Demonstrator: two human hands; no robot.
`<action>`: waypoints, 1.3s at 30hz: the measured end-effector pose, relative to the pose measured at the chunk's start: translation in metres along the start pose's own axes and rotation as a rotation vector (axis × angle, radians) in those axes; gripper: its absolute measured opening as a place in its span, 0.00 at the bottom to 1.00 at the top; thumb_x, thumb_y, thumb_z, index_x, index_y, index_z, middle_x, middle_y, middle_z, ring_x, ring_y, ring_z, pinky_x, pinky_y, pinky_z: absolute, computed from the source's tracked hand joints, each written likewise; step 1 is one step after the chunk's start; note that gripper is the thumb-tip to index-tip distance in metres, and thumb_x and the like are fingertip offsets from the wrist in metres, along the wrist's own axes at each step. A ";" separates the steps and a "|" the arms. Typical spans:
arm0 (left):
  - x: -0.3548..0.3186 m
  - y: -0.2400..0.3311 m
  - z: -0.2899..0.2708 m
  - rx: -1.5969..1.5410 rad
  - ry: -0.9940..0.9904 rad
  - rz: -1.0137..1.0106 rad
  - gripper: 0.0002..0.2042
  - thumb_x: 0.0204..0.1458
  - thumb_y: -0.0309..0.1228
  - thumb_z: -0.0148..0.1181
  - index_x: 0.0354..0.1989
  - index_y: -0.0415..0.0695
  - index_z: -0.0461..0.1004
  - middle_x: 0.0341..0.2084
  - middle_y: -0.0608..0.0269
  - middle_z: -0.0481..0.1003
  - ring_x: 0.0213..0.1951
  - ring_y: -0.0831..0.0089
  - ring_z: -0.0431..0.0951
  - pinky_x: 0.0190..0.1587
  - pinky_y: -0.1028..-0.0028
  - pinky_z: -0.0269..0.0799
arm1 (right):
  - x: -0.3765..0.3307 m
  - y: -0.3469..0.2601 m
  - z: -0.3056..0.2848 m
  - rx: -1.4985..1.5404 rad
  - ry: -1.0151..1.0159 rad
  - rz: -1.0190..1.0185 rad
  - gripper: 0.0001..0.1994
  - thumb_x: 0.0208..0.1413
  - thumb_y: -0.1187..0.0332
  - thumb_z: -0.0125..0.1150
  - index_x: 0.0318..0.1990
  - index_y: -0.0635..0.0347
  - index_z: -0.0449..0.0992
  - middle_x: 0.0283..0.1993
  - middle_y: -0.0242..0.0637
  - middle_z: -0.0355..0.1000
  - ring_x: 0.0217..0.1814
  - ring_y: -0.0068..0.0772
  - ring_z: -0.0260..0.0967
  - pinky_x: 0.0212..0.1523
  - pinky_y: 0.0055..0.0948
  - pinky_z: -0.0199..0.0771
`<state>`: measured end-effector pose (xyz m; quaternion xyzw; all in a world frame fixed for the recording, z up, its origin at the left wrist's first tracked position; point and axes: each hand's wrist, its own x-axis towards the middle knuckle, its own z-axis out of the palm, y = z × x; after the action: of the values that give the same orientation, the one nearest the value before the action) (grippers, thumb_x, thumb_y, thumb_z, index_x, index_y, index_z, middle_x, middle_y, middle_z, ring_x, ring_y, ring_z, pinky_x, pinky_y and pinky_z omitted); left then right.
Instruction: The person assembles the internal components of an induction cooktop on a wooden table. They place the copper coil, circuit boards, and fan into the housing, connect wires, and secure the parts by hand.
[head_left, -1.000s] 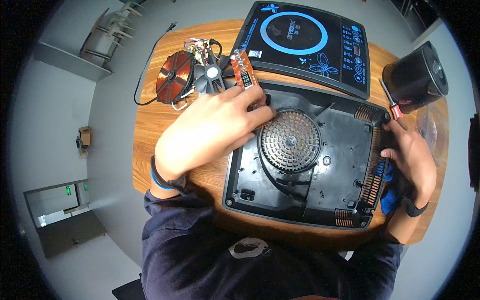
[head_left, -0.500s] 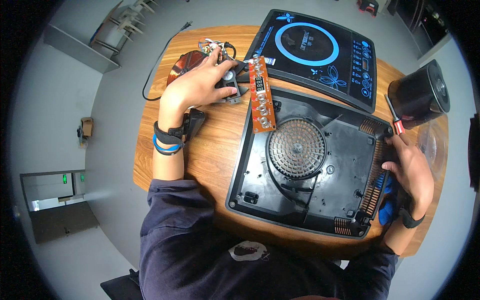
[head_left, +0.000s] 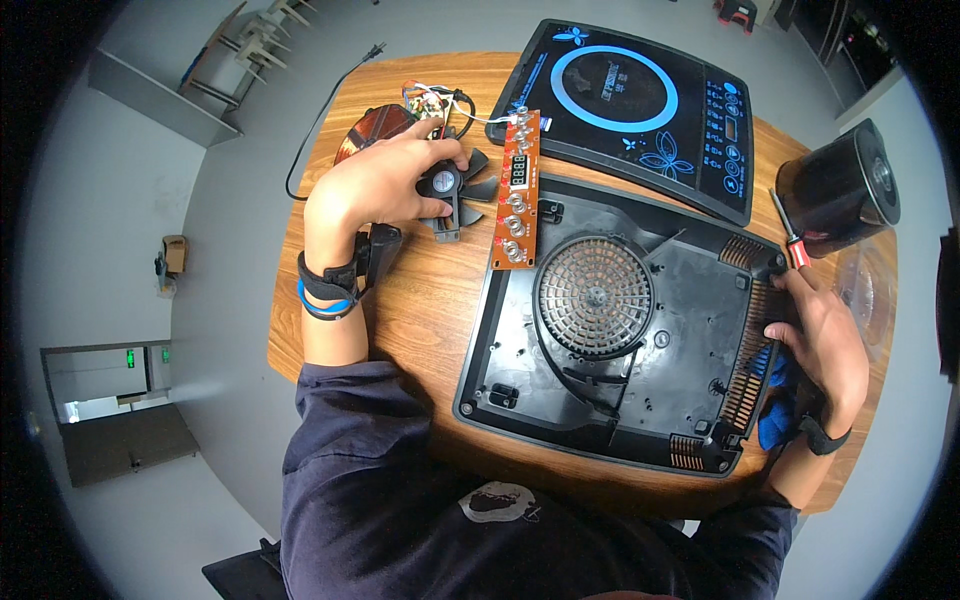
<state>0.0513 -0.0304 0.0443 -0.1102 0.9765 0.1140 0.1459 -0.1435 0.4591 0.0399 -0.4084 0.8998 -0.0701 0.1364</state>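
Observation:
My left hand (head_left: 385, 185) has its thumb and fingers closed on a small black cooling fan (head_left: 443, 182), whose blades stick out to the right. Just beyond that hand sit a copper coil (head_left: 375, 130) and a circuit board with wires (head_left: 440, 103). An orange display board (head_left: 516, 190) lies across the upper left edge of a black plastic base housing (head_left: 690, 340), which has a round vent grille (head_left: 595, 297). At the housing's right edge rests my right hand (head_left: 822, 335), thumb on the slotted side and fingers along the rim; its grip looks closed on that edge.
An induction cooker top (head_left: 640, 110) in black and blue lies behind the housing. To the right stand a dark cylinder (head_left: 838, 190), a screwdriver (head_left: 794, 240) and a clear plastic dish (head_left: 868, 290). Blue cloth (head_left: 774, 420) shows by my right wrist. A plug cord (head_left: 310, 135) hangs off the wooden table (head_left: 420, 300).
My left hand has shifted slightly left and toward me, drawing the fan from beside the display board. The display board has slid a little left. My right hand stays put.

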 end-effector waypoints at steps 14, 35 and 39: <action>0.000 0.003 0.001 -0.003 -0.016 -0.028 0.33 0.49 0.34 0.88 0.66 0.56 0.81 0.80 0.50 0.69 0.73 0.43 0.77 0.72 0.52 0.77 | 0.001 0.003 -0.001 0.024 -0.017 -0.002 0.27 0.53 0.71 0.81 0.60 0.65 0.78 0.60 0.54 0.79 0.62 0.70 0.77 0.59 0.59 0.79; -0.005 0.014 -0.010 0.012 -0.142 -0.056 0.33 0.44 0.31 0.90 0.62 0.53 0.83 0.77 0.48 0.71 0.71 0.44 0.79 0.69 0.55 0.80 | 0.002 0.001 0.002 0.025 0.004 -0.007 0.27 0.53 0.74 0.81 0.60 0.67 0.76 0.58 0.56 0.80 0.61 0.72 0.77 0.58 0.58 0.77; -0.006 0.014 -0.010 0.010 -0.149 -0.057 0.33 0.44 0.30 0.90 0.61 0.53 0.83 0.75 0.48 0.72 0.70 0.44 0.79 0.68 0.56 0.81 | 0.002 0.001 0.001 0.029 -0.006 -0.002 0.27 0.53 0.73 0.81 0.59 0.67 0.76 0.58 0.56 0.80 0.61 0.72 0.77 0.58 0.59 0.76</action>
<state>0.0509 -0.0182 0.0584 -0.1285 0.9600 0.1127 0.2219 -0.1449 0.4577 0.0381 -0.4077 0.8979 -0.0820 0.1447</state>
